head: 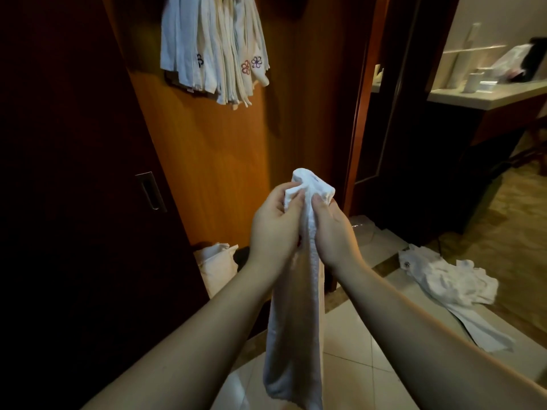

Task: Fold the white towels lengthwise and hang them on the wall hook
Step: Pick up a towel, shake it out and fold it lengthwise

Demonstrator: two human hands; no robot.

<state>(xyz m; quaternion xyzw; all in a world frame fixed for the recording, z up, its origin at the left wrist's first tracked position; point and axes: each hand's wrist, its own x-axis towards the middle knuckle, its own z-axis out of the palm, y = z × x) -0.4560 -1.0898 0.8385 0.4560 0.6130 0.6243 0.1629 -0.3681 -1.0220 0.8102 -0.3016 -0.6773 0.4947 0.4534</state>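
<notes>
Head view: at twelve o'clock hang the folded white cotton towels [213, 51]; at four, crumpled white towels [453, 284] on the floor. Our left hand [273, 226] and right hand [333, 229] pinch the soft, light, narrow white terry towel [296, 335] near its bunched top, dead centre.

A left hand [273, 224] and right hand [333, 229] grip a narrow folded white towel [296, 315] below hung towels [213, 51] on a wooden wall [225, 161].

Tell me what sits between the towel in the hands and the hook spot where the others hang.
Nothing visible does. Both the left hand and right hand grip the folded towel below the hanging towels; only bare wood panel lies between. The hook itself is hidden.
</notes>
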